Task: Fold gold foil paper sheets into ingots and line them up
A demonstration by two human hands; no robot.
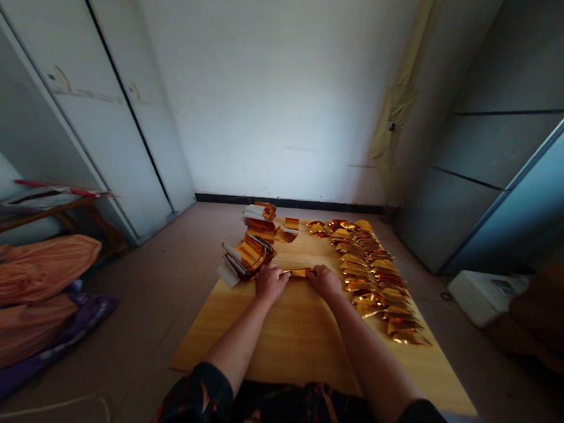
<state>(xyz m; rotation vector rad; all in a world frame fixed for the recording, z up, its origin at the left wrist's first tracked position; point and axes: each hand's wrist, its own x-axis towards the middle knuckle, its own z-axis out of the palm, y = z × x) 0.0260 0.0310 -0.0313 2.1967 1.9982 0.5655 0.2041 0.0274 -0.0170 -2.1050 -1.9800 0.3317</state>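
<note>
Between my two hands a narrow strip of folded gold foil paper lies low over the wooden table. My left hand is closed on its left end, and my right hand grips the right end. Just beyond my left hand sits a curled stack of gold foil sheets with pale backs. To the right of my right hand, folded gold foil pieces stand in long overlapping rows. My fingertips are partly hidden by the backs of my hands.
The wooden table stands before me. More gold sheets lie at its far left. Cabinets line the left, with orange cloth or bags on the floor. A white foam box stands right, beside a grey cabinet.
</note>
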